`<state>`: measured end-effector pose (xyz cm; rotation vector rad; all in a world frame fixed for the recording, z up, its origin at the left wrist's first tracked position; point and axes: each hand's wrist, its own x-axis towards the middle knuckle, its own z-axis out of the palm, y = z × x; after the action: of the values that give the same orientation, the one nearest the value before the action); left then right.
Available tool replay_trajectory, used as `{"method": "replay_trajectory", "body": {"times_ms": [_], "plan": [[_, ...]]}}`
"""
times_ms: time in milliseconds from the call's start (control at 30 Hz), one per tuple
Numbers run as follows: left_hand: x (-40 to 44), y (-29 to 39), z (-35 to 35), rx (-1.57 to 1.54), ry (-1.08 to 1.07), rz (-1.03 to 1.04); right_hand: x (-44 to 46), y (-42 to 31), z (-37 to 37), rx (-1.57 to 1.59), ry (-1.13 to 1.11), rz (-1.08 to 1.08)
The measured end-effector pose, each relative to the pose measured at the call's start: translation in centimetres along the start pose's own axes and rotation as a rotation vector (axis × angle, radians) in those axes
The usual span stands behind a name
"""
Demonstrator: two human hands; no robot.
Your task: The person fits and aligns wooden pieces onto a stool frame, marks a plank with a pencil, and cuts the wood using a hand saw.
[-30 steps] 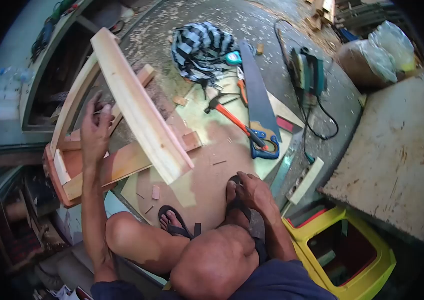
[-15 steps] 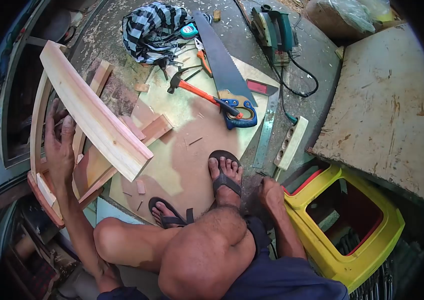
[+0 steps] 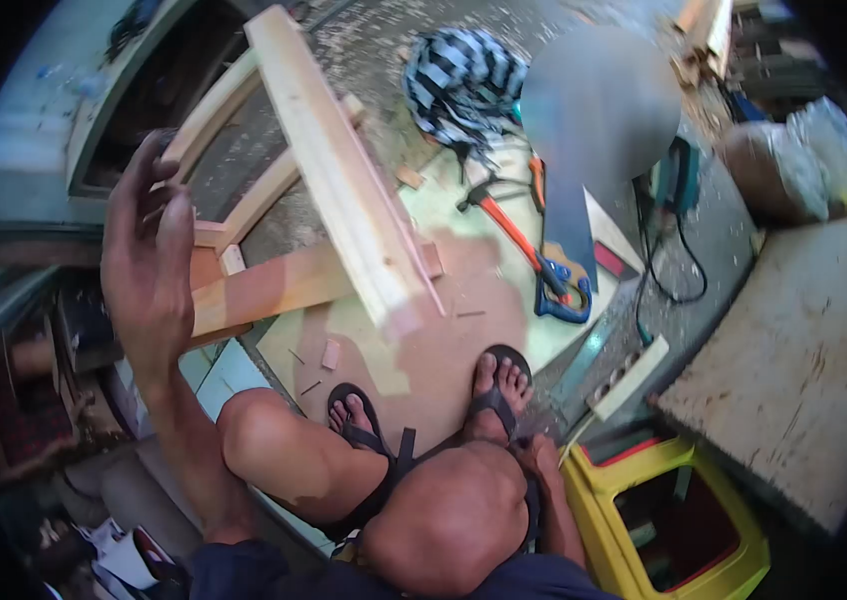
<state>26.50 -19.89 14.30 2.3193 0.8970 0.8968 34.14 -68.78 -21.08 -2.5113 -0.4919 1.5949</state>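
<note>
My left hand (image 3: 149, 265) is raised in front of the left side of a wooden frame (image 3: 329, 160). Its fingers are bent and its thumb stands apart; I see nothing gripped in it. The frame has a broad pale board uppermost, with curved slats and a crosspiece (image 3: 284, 285) below. Low by my knee, my right hand (image 3: 542, 458) has its fingers closed beside the power strip's cable. Whatever it may hold is hidden. Ahead lie a claw hammer (image 3: 509, 235) with an orange handle and a handsaw (image 3: 566, 275) with a blue grip, its blade partly under a blur.
A power strip (image 3: 629, 380) and a metal try square (image 3: 589, 355) lie right of my feet. A yellow plastic stool (image 3: 594, 500) and a large board (image 3: 784, 350) stand beyond. Checkered cloth (image 3: 464, 85), a green power tool (image 3: 679, 175) and loose nails (image 3: 312, 388) are around.
The view has swung left and rotated. My left hand has moved out from among the frame's slats, leftward and closer to me, its fingers more bent. My right hand is nearer my knee.
</note>
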Motion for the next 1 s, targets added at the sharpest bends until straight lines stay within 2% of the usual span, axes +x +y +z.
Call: {"method": "replay_trajectory", "body": {"times_ms": [33,100,167,233,267,333,367,433,467,533,567,633,667,700,767,933,1000], "plan": [[-1.0,0.3,-1.1,-0.044,0.071,0.063,0.4,0.6,0.0,0.044,0.005,-0.059],[-5.0,0.2,-3.3,0.181,0.137,0.088,1.4,2.6,0.9,0.047,0.008,-0.086],[-11.1,-0.8,-3.3,0.299,0.162,-0.143,2.3,3.0,1.7,-0.005,0.026,-0.086],[-14.1,0.6,-4.1,0.321,-0.204,-0.326,2.3,3.3,2.1,0.063,0.015,-0.068],[-14.2,0.6,-4.2,0.331,-0.173,-0.346,1.9,2.2,1.7,0.056,0.020,-0.079],[-14.3,1.0,-4.3,0.071,-0.059,-0.495,0.7,-0.6,0.5,0.004,0.021,-0.137],[-13.7,1.1,-4.4,0.088,0.000,-0.515,0.2,-2.6,-0.5,-0.028,0.027,-0.181],[-12.8,1.6,-4.9,0.046,-0.154,-0.377,-1.5,-6.2,-3.0,-0.101,0.033,-0.266],[-13.1,1.4,-4.8,0.058,-0.108,-0.395,-2.2,-8.0,-4.2,-0.139,0.037,-0.306],[-13.4,0.4,-4.2,0.048,-0.262,-0.277,-3.6,-11.4,-6.5,-0.209,0.054,-0.384],[-13.5,0.3,-4.2,0.051,-0.226,-0.288,-4.5,-13.1,-7.5,-0.241,0.065,-0.422],[-13.7,0.2,-4.1,0.035,-0.239,-0.194,-6.3,-16.1,-9.2,-0.300,0.074,-0.492],[-13.9,0.2,-3.9,0.024,-0.175,-0.149,-7.2,-17.5,-9.9,-0.329,0.082,-0.523],[-14.2,0.3,-4.3,0.026,-0.148,-0.159,-8.2,-18.8,-10.6,-0.356,0.091,-0.554],[-14.7,0.7,-4.9,0.045,-0.399,-0.152,-9.9,-21.0,-11.6,-0.407,0.102,-0.607],[-15.5,1.8,-5.8,-0.017,-0.433,-0.170,-14.4,-25.9,-13.1,-0.508,0.144,-0.727],[-16.0,2.4,-6.5,-0.006,-0.387,-0.081,-16.4,-27.7,-13.4,-0.543,0.165,-0.775]]}}
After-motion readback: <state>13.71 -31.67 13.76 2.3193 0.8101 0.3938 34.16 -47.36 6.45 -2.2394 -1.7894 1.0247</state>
